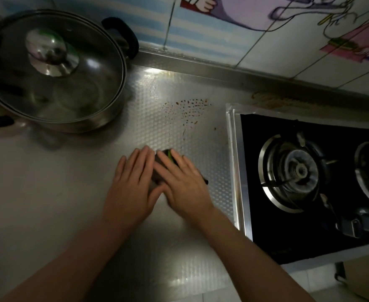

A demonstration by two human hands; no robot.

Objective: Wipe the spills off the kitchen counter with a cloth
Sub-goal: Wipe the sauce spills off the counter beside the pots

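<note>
My L hand (133,186) & R hand (184,188) lie side by side, fingers straight, pressing flat on the dark cloth (157,171), mostly hidden under them, on the counter (48,192). Stove (310,182) sits right of R fingers. Past my fingertips, apart from the cloth: brown spills (190,110). Lidded pot (52,70) far left.
</note>
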